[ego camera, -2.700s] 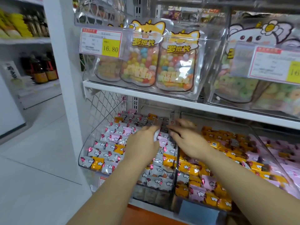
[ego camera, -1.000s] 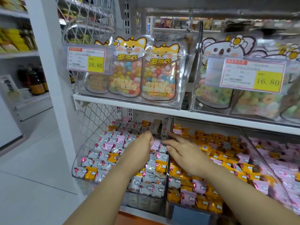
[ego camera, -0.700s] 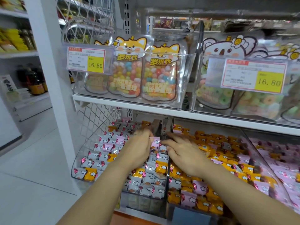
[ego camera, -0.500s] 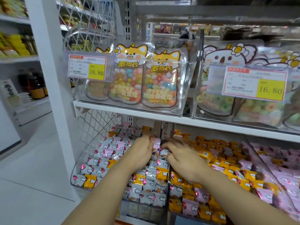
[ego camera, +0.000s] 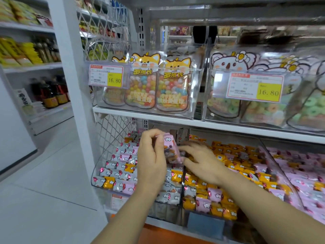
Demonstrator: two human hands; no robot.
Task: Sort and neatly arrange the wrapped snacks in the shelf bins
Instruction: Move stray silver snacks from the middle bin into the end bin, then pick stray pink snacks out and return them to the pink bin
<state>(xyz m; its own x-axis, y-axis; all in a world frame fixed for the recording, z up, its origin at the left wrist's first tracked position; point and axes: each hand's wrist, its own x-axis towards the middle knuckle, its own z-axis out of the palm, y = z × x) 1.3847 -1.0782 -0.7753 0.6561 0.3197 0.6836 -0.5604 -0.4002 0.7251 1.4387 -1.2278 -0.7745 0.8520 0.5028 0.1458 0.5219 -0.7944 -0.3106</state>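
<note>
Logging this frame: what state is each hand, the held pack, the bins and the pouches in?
Left hand: raised, pinching the pink pack.
Pink pack: held upright in the air.
Right hand: fingers at the pack's lower end; grip unclear.
Left bin: mixed grey, pink and orange packs.
Middle bin: mostly orange, some pink.
Right bin: mostly pink.
Pouches: upright in the upper bins.

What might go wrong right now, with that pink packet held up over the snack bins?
The pink cloud-print wrapped snack is only pinched between the left hand and right hand near the dark bin divider; it may drop on the wrong side. The left forearm hangs over neat rows of grey-wrapped snacks and might knock them askew.
</note>
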